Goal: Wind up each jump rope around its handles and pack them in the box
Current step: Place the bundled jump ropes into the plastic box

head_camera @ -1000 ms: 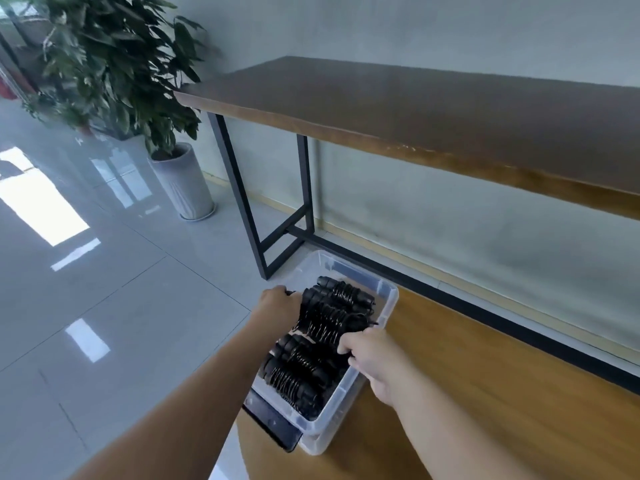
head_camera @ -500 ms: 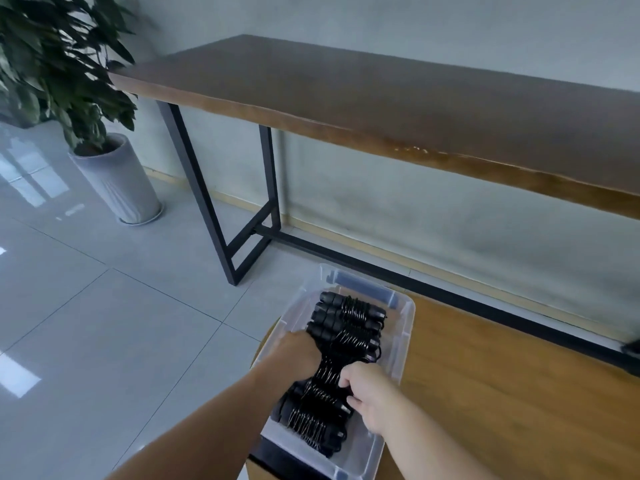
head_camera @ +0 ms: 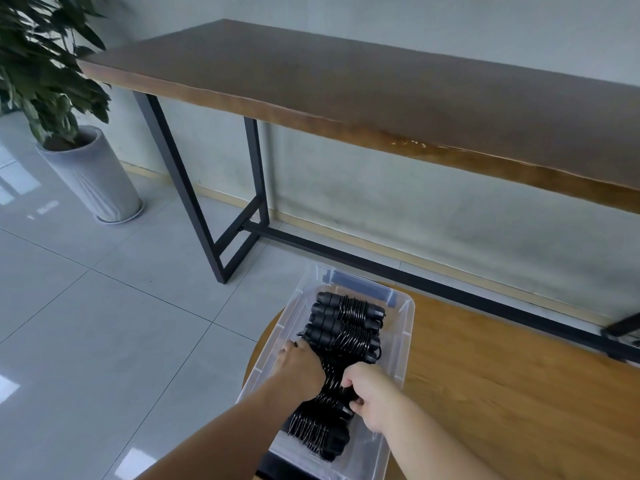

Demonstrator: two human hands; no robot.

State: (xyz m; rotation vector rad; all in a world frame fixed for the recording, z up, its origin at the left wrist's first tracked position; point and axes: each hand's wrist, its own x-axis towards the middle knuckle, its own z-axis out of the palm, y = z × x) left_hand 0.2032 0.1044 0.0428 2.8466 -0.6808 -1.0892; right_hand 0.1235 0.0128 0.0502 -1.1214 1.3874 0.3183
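— Reaching into the clear plastic box [head_camera: 403, 327] on the round wooden counter [head_camera: 502, 393], both hands work the packed black wound jump ropes [head_camera: 346, 323].

— How are they holding?

— Left hand [head_camera: 298, 367] lies over the row's left ends, fingers hidden; right hand [head_camera: 369, 393] curls round one bundle, probably seating it snugly among the rest.

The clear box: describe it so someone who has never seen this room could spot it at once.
Below the long dark wooden table stands a lighter wooden surface; at its left end sits the clear box. It is see-through plastic, packed with black wound jump ropes, and both hands reach into it.
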